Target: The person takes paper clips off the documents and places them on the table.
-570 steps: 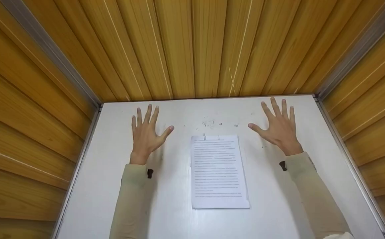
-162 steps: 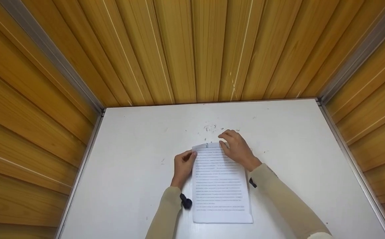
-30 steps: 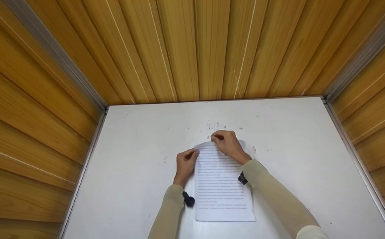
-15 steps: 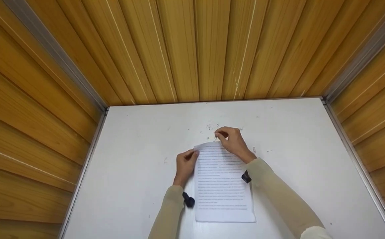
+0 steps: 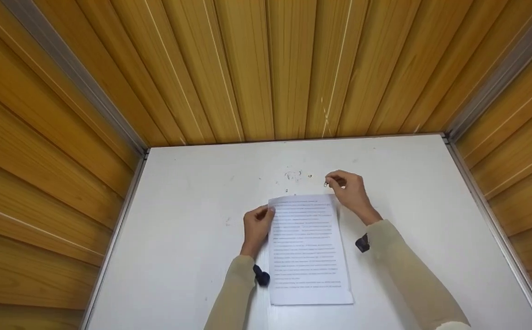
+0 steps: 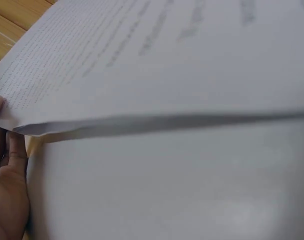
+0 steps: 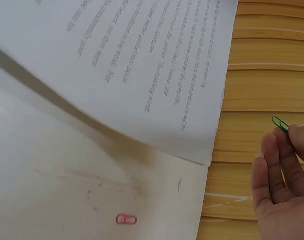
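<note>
Printed sheets of paper [image 5: 305,256] lie stacked on the white table, their upper left corner raised. My left hand [image 5: 257,224] pinches that corner, thumb on top and fingers beneath, as the left wrist view shows. Off the upper right corner, my right hand [image 5: 352,192] holds a small green paper clip [image 7: 280,123] between thumb and fingertip, above the table. A red paper clip [image 7: 126,219] lies on the table beside the sheets in the right wrist view; in the head view my right hand hides it. The sheets' top edge shows no clip.
The white table [image 5: 192,183] has dark marks [image 5: 293,175] beyond the paper. Wood-patterned walls [image 5: 289,68] stand behind it and on both sides, with metal rails along the corners. A black wrist camera [image 5: 261,276] sits at my left cuff.
A clip at the sheets' top edge 5.4 s ago is gone from there. Over the last second my right hand has moved right, away from that edge, carrying a clip. My left hand stays put.
</note>
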A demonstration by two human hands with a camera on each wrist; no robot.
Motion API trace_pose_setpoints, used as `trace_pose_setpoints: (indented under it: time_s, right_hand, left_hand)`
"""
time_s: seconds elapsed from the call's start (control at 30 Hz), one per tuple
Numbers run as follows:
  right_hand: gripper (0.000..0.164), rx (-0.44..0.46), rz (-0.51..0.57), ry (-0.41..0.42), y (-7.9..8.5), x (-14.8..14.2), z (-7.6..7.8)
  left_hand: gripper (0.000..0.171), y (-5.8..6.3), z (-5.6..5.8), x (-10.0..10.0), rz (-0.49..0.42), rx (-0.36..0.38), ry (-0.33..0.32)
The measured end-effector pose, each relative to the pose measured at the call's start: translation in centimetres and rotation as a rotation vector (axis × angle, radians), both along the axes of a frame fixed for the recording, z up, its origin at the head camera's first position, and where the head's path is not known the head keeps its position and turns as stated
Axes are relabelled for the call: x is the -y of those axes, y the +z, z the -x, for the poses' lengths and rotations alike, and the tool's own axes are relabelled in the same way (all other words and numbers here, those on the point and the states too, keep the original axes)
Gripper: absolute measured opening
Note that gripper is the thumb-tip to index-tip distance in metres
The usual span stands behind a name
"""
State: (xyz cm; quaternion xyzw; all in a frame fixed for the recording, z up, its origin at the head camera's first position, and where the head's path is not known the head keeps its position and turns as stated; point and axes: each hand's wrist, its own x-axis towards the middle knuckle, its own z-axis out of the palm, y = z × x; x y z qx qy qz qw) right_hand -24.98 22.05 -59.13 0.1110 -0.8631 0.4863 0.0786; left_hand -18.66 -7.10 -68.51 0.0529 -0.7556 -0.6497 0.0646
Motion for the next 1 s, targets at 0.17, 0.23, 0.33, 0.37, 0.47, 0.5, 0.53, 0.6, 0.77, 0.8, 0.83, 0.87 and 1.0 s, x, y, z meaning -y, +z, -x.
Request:
trace_pose_setpoints:
  time_s: [0.17, 0.23, 0.33, 0.37, 0.47, 0.5, 0.53, 0.6, 0.77, 0.8, 0.83, 0.87, 1.0]
  right_hand:
    - [0.012, 0.02, -0.011, -0.049, -0.7, -2.4, -0.2]
    - [0.013, 0.028, -0.025, -0.068, -1.1, -3.3, -0.3]
    - [0.014, 0.043, -0.047, -0.088, -1.8, -4.6, -0.5]
    - [0.015, 0.049, -0.054, -0.093, -2.1, -4.9, -0.6]
    - [0.016, 0.068, -0.076, -0.093, -2.8, -6.0, -0.7]
    - [0.016, 0.074, -0.084, -0.092, -3.1, -6.4, -0.8]
    - [0.016, 0.084, -0.094, -0.091, -3.4, -6.7, -0.8]
    - [0.018, 0.103, -0.118, -0.071, -3.9, -7.4, -0.9]
    - [0.021, 0.177, -0.185, -0.035, -4.9, -8.8, -1.5]
    - [0.022, 0.186, -0.198, -0.028, -5.0, -9.0, -1.7]
    - [0.021, 0.202, -0.204, -0.03, -5.1, -9.2, -1.8]
    - [0.021, 0.21, -0.209, -0.028, -5.3, -9.3, -1.9]
    - [0.019, 0.217, -0.226, -0.014, -5.8, -9.7, -2.4]
  left_hand:
    - [0.021, 0.2, 0.2, -0.1, 0.005, 0.045, 0.02]
    - [0.02, 0.4, 0.4, -0.1, 0.015, 0.069, 0.029]
    - [0.021, 0.7, 0.7, -0.2, 0.042, 0.11, 0.04]
    - [0.021, 0.8, 0.8, -0.2, 0.048, 0.123, 0.043]
    - [0.022, 1.2, 1.0, -0.2, 0.061, 0.153, 0.046]
    - [0.022, 1.3, 1.0, -0.2, 0.064, 0.159, 0.047]
    - [0.022, 1.4, 1.0, -0.2, 0.067, 0.164, 0.048]
    - [0.022, 1.6, 1.1, -0.3, 0.081, 0.174, 0.048]
    - [0.022, 2.3, 1.3, -0.3, 0.151, 0.205, 0.014]
    - [0.022, 2.4, 1.3, -0.3, 0.169, 0.21, 0.002]
    - [0.022, 2.6, 1.4, -0.4, 0.18, 0.221, -0.009]
    - [0.022, 2.7, 1.4, -0.4, 0.194, 0.228, -0.019]
    - [0.024, 3.2, 1.6, -0.4, 0.275, 0.269, -0.04]
